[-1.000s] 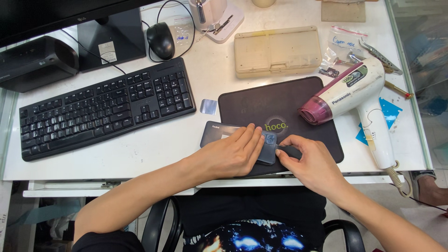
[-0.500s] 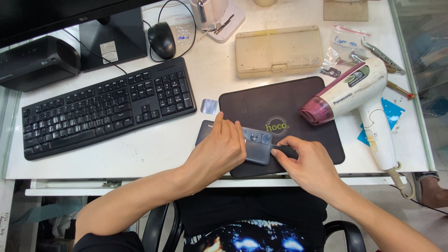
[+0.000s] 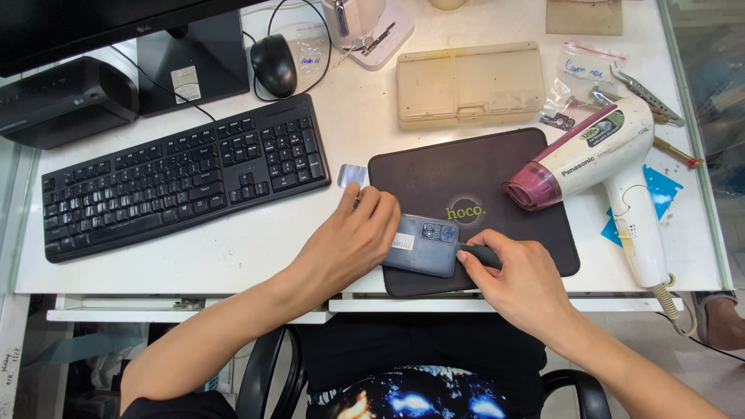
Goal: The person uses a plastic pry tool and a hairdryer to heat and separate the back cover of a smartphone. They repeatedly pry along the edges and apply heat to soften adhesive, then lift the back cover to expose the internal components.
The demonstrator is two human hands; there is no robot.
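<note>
Our left hand (image 3: 349, 242) lies flat over the left end of a dark phone (image 3: 423, 245), fingers together, pressing it down onto the black mat (image 3: 473, 178) at the counter's (image 3: 256, 240) front edge. The phone rests face down with its camera cluster showing, touching the mat. Our right hand (image 3: 516, 275) curls closed around a small black tool (image 3: 479, 253) whose tip meets the phone's right edge. A white and magenta hair dryer (image 3: 605, 163) lies half on the mat, to the right. A black keyboard (image 3: 182, 182) sits to the left, a beige case (image 3: 469, 84) beyond the mat, and a black mouse (image 3: 273, 64) farther back.
</note>
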